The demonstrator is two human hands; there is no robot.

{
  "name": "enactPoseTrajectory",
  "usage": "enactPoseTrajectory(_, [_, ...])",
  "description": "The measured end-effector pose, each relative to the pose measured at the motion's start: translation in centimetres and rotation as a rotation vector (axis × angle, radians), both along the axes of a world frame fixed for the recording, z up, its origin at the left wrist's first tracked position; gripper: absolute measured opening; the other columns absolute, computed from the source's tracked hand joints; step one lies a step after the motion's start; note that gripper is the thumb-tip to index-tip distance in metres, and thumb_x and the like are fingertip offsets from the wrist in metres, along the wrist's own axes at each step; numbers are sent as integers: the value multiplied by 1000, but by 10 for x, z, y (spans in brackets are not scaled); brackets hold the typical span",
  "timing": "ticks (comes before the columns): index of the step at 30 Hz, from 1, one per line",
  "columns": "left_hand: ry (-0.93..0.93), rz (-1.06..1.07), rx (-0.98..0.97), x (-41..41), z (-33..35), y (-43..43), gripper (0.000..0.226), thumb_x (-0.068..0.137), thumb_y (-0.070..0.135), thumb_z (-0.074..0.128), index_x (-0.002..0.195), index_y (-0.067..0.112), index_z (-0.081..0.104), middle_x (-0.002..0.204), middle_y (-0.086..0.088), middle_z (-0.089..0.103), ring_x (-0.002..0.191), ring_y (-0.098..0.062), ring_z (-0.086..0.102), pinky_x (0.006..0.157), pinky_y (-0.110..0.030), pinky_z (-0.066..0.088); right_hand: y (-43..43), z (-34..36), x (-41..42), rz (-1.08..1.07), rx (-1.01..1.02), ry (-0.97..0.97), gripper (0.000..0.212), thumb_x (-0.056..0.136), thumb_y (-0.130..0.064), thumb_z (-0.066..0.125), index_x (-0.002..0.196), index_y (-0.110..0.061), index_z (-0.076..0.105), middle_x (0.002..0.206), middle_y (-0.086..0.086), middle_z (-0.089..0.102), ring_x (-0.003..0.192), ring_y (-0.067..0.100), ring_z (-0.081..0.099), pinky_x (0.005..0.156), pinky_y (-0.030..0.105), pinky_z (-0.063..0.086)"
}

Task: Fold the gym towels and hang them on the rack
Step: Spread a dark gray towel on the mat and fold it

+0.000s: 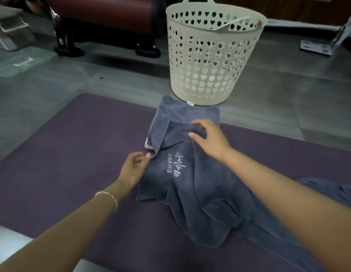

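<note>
Mat (62, 154) on the floor (92, 75). Towel (190, 193) lies on the mat, right of centre. Its far end laps over the mat's far edge, just short of the basket (210, 65). Basket stands on the floor beyond that edge. Padded bench (104, 8) is behind it, to the left. Left hand (134, 167) sits at the towel's left edge, fingers at a fold. Right hand (210, 138) is over the towel's middle, farther out.
</note>
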State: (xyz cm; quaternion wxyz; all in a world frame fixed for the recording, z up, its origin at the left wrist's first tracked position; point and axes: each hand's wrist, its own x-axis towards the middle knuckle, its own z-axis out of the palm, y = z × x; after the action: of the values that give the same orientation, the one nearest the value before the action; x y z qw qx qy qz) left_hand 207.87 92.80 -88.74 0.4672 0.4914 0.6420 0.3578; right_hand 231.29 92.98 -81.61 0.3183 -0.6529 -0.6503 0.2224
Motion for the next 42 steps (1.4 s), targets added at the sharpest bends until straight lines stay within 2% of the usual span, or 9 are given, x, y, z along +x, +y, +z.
enactPoseTrajectory(3, [132,-323,-274,-18,-41,-28,55,88,25,66,134,5,43,117,1,52,104,-9,50,79,-9,35,-56,-46,-7,118,-36,17,18,83,-20,72,99,-16,65,94,1,57,80,18,55,78,22,45])
enactPoseTrajectory(6, [269,-477,-291,-30,-66,-40,59,78,31,78,125,15,46,114,3,52,106,-11,52,83,-13,37,-98,-93,-15,116,-328,94,20,81,-29,75,96,-19,64,95,-1,61,69,13,54,77,30,50])
enactPoseTrajectory(9, [424,-381,-212,-37,-86,-41,68,61,56,81,106,12,55,99,-2,57,92,-17,58,76,-21,45,-119,-122,-23,85,-538,128,34,77,-39,77,101,-22,62,103,-5,61,73,4,53,77,23,50])
enactPoseTrajectory(16, [271,-311,-285,-37,-76,-51,25,86,27,69,68,15,56,62,6,49,56,-5,44,47,-6,35,-129,-145,-61,9,-497,-148,57,65,-72,67,101,-31,51,111,-10,42,108,10,39,98,34,36])
enactPoseTrajectory(22, [113,-156,-89,-43,-53,-50,22,98,22,49,78,16,44,72,1,50,65,-10,45,58,-15,41,-113,-143,-83,-101,-394,141,45,73,-57,71,100,-25,57,102,-7,49,94,9,50,89,28,45])
enactPoseTrajectory(26, [58,34,-45,-77,-34,-44,18,101,20,45,84,13,42,63,-5,50,34,-3,44,38,-20,42,-101,-130,-98,-2,-426,332,26,84,-47,65,92,-23,65,95,-2,55,74,5,47,77,18,43])
enactPoseTrajectory(30, [178,161,-113,-140,-39,-54,17,98,20,50,94,4,46,67,-11,48,25,-4,40,30,-17,36,-98,-130,-97,-38,-348,328,14,88,-36,65,89,-22,65,102,3,59,81,12,54,77,18,43])
enactPoseTrajectory(36, [125,-2,-235,-124,-35,-77,30,95,33,55,81,9,66,54,1,58,44,-4,51,44,-12,44,-115,-141,-64,21,-473,191,37,89,-36,64,121,-19,60,124,-3,53,107,12,53,90,20,39])
enactPoseTrajectory(42, [-185,-102,-202,-33,-11,-73,24,92,35,60,101,15,70,93,5,72,82,-5,66,71,-15,51,-127,-120,-14,15,-491,137,46,89,-39,63,131,-21,54,134,-3,48,122,13,47,106,27,37])
